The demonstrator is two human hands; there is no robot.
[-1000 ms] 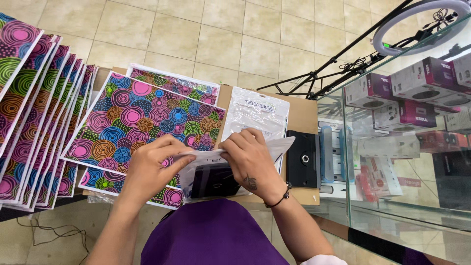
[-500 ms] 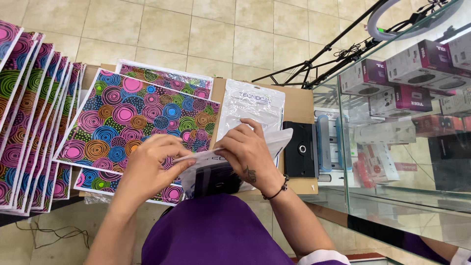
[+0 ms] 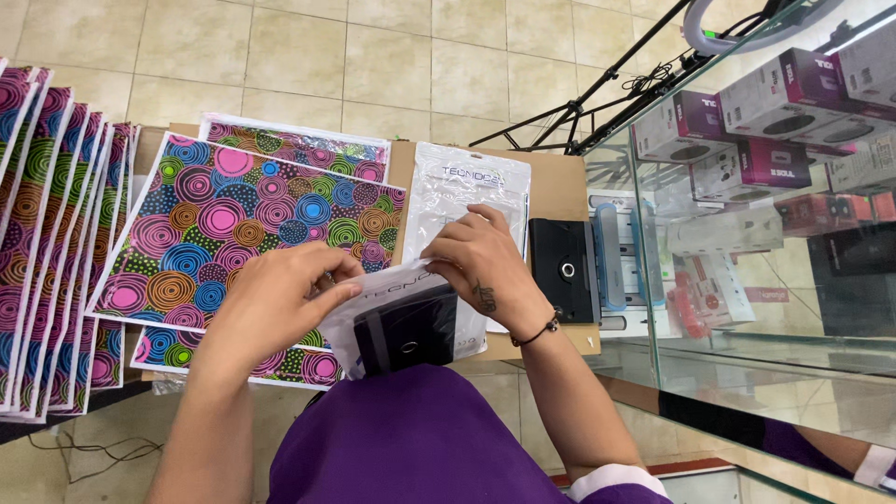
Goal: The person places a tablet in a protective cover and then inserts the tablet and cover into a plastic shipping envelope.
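My left hand (image 3: 280, 303) and my right hand (image 3: 481, 261) both pinch the top edge of a clear plastic pouch (image 3: 401, 327) held over my lap. Inside the pouch sits a black case (image 3: 408, 333) with a round button. Behind my right hand, an empty clear pouch (image 3: 457, 201) lies flat on the brown cardboard surface (image 3: 560, 191). Another black case (image 3: 563, 269) lies just right of my right hand.
Colourful circle-patterned covers (image 3: 243, 233) are piled at the left, with several more fanned out at the far left (image 3: 47, 243). A glass display cabinet (image 3: 765, 224) with boxed goods stands at the right. A black stand's legs (image 3: 597, 93) cross the tiled floor.
The pouch with the black case has come lower toward my lap and shows more fully. Both hands stay on its top edge.
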